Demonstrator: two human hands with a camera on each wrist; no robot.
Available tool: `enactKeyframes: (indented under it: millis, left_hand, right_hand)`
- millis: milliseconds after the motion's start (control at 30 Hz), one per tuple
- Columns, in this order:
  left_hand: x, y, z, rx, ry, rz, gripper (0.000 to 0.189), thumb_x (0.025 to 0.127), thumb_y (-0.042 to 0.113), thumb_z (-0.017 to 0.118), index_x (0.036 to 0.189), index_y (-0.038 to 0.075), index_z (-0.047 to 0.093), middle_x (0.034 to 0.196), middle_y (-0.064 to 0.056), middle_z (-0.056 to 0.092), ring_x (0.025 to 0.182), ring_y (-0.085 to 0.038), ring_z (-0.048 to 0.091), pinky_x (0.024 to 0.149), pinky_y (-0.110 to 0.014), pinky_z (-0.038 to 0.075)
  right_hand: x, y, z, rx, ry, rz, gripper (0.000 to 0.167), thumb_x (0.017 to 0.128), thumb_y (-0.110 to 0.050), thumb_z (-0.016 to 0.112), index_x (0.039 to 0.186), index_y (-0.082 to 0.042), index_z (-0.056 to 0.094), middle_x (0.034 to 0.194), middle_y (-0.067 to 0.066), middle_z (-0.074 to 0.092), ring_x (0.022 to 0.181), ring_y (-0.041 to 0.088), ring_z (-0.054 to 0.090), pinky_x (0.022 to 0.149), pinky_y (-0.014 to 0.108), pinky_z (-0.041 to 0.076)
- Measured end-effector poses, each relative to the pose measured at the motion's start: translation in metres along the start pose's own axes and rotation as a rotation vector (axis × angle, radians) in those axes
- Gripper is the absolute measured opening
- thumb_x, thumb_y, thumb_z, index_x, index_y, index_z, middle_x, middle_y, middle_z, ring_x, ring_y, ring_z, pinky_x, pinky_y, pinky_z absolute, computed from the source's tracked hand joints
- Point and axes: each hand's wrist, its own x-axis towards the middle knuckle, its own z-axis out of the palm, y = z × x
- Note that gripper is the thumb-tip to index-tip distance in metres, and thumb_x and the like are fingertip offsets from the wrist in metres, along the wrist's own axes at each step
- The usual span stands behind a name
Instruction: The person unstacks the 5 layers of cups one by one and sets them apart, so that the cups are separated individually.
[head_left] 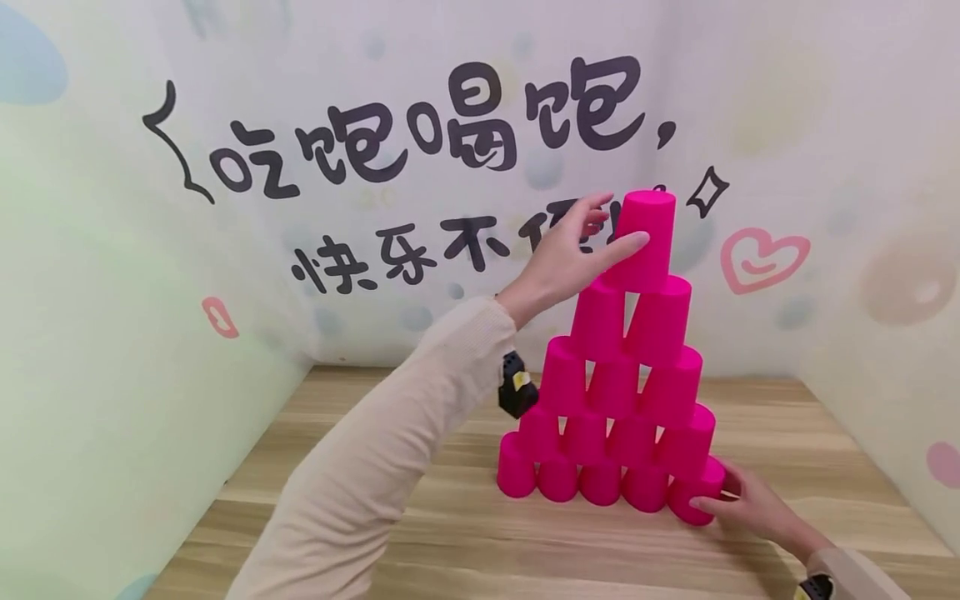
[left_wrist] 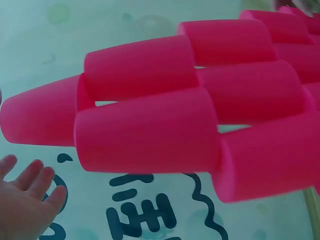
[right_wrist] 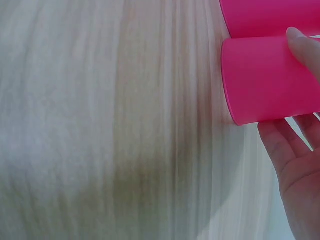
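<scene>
A pyramid of upside-down pink plastic cups (head_left: 611,387) stands on the wooden table, several rows high and narrowing to a single top cup (head_left: 651,237). My left hand (head_left: 573,254) is beside that top cup, thumb in front of it in the head view. In the left wrist view the left hand (left_wrist: 27,205) has its fingers loosely spread, with a gap between them and the top cup (left_wrist: 42,115). Low on the right, my right hand (head_left: 757,504) holds the end cup (head_left: 693,493) of the bottom row, thumb on its near side and fingers (right_wrist: 277,145) round its outer side.
The wood-grain table (head_left: 450,533) reaches back to a pale printed wall (head_left: 420,50) with dark lettering. Side walls enclose the table at left and right. A black wrist camera (head_left: 517,385) on my left forearm is close to the pyramid's left slope in the head view.
</scene>
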Motion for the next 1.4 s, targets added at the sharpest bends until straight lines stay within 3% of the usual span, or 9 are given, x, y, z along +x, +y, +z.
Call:
enactKeyframes:
  millis: [200,467,667,767,900,1100,1400]
  left_hand:
    - [0.010,0.011,0.011,-0.053,-0.012,-0.027,0.070,0.075,0.037,0.067,0.133,0.023,0.031,0.110,0.008,0.047,0.096,-0.003,0.045,0.074,-0.021,0.045]
    - [0.013,0.006,0.027,-0.084,0.023,-0.030,0.072,0.074,0.027,0.070,0.132,0.017,0.030,0.105,0.003,0.051,0.086,-0.007,0.052,0.067,-0.019,0.046]
    - [0.013,0.001,0.029,-0.090,0.064,-0.033,0.068,0.075,0.027,0.069,0.131,0.015,0.032,0.105,0.003,0.051,0.086,-0.006,0.051,0.065,-0.019,0.046]
    - [0.014,0.003,0.024,-0.097,0.089,-0.004,0.066,0.075,0.027,0.069,0.130,0.014,0.033,0.104,0.003,0.052,0.084,-0.005,0.052,0.065,-0.018,0.046]
    - [0.016,0.007,0.008,-0.102,0.124,0.040,0.065,0.076,0.025,0.068,0.130,0.013,0.033,0.104,0.002,0.052,0.084,-0.006,0.053,0.066,-0.017,0.047]
    - [0.011,0.008,-0.033,-0.075,0.189,0.057,0.068,0.076,0.021,0.069,0.132,0.012,0.031,0.109,-0.002,0.050,0.091,-0.012,0.052,0.067,-0.020,0.049]
    - [-0.011,-0.002,-0.099,0.113,0.287,0.043,0.068,0.076,0.023,0.069,0.132,0.013,0.033,0.115,-0.003,0.050,0.100,-0.014,0.049,0.074,-0.023,0.048]
  right_hand:
    - [0.001,0.000,-0.001,0.004,-0.007,-0.010,0.062,0.076,-0.015,0.069,0.125,0.007,0.038,0.106,0.019,0.057,0.085,0.002,0.057,0.071,0.021,0.049]
    - [-0.001,-0.002,-0.001,0.020,-0.007,-0.011,0.062,0.076,-0.015,0.069,0.125,0.008,0.038,0.106,0.020,0.056,0.085,0.001,0.056,0.071,0.020,0.048]
    - [-0.001,-0.002,-0.001,0.018,-0.030,0.034,0.065,0.077,-0.020,0.068,0.127,0.005,0.036,0.110,0.021,0.054,0.088,0.006,0.057,0.072,0.019,0.048]
    - [-0.001,-0.003,0.000,0.021,-0.028,0.032,0.064,0.077,-0.019,0.068,0.127,0.006,0.036,0.109,0.021,0.055,0.087,0.005,0.057,0.072,0.020,0.048]
    - [-0.003,-0.003,0.000,0.020,-0.007,-0.013,0.062,0.078,-0.014,0.067,0.125,0.010,0.037,0.105,0.013,0.058,0.086,0.002,0.057,0.070,0.021,0.049]
    - [-0.006,-0.002,0.000,0.018,0.007,-0.056,0.061,0.078,-0.011,0.067,0.124,0.013,0.036,0.098,-0.013,0.058,0.086,0.003,0.058,0.069,0.021,0.049]
    - [-0.005,-0.001,0.001,0.014,0.002,-0.078,0.061,0.077,-0.011,0.067,0.122,0.014,0.036,0.096,-0.020,0.056,0.085,0.002,0.058,0.068,0.020,0.049]
